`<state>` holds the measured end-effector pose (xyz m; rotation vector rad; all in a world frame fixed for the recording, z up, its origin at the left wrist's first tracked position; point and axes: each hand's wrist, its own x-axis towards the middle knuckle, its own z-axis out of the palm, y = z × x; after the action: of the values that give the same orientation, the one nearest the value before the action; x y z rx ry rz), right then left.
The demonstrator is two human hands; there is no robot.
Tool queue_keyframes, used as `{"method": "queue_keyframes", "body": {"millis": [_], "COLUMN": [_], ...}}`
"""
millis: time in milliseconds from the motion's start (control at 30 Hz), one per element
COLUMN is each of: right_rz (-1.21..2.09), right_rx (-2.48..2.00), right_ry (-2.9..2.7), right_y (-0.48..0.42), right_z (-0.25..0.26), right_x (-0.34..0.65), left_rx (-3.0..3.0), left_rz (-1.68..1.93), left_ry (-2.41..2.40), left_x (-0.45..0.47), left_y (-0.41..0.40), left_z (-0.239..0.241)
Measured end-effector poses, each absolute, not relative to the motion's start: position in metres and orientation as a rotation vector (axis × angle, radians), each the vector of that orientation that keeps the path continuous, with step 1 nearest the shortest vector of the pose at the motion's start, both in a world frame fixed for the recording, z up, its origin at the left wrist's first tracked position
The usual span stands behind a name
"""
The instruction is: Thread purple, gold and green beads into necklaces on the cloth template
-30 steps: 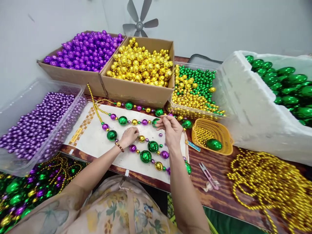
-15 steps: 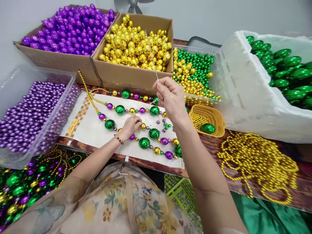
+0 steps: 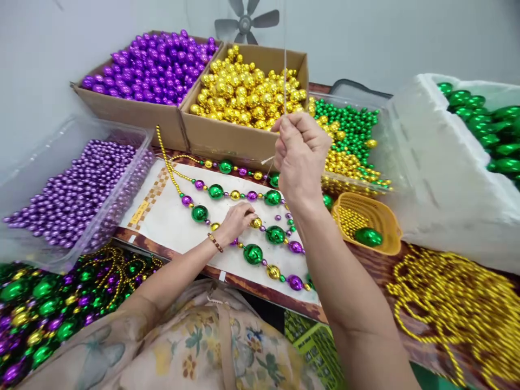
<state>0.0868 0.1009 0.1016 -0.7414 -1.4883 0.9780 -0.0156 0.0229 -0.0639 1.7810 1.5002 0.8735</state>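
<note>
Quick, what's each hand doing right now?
Left hand: fingers closed on a gold bead on the strand.
Right hand: raised, pinching a thin thread.

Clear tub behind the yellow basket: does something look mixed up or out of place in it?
Yes. The clear tub holds small green beads and small gold beads run together in one heap, while every other container keeps a single colour. One large green ball also lies alone in the yellow basket.
</note>
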Motion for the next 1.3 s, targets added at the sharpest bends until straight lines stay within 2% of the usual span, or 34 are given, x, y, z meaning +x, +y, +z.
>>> {"method": "queue_keyframes", "body": {"millis": [200,300,433,500,633,733,1067,1133,1300], "right_rz": [1.261,1.334,1.344,1.33,1.309,1.311,1.322,1.317,1.297], "right_rx": [-0.824,-0.845,-0.884,-0.918,-0.971,-1.019,-0.975,-0.96,-0.951], "right_ry": [-1.45,-1.421,-1.433,-1.472,-1.559,-1.57,-1.56,-1.541,-1.517], "right_y": [0.092,0.088,0.08,0.076,0.069,0.064,0.058,0.058,0.056], "right_z": [0.092,0.085,0.079,0.076,0.07,0.069,0.061,0.06,0.055], "right_x": [0.09,0.095,0.1,0.101,0.102,0.106,0.113,0.115,0.124], "left_rx": [1.878,1.752,1.355,1.319,1.174,1.046,1.209,1.395,1.794], "left_rz": [0.639,0.825,1.277,1.289,1.017,0.953,0.717,0.557,-0.186], "left_ry": [1.601,1.727,2.125,2.374,2.652,2.751,2.879,2.865,2.685], "left_x": [-0.031,-0.082,-0.181,-0.217,-0.243,-0.244,-0.254,-0.249,-0.241], "left_y": [0.017,0.035,0.093,0.127,0.179,0.198,0.194,0.179,0.094], "left_z": [-0.064,-0.044,-0.007,0.007,0.02,0.02,0.025,0.027,0.019]}}
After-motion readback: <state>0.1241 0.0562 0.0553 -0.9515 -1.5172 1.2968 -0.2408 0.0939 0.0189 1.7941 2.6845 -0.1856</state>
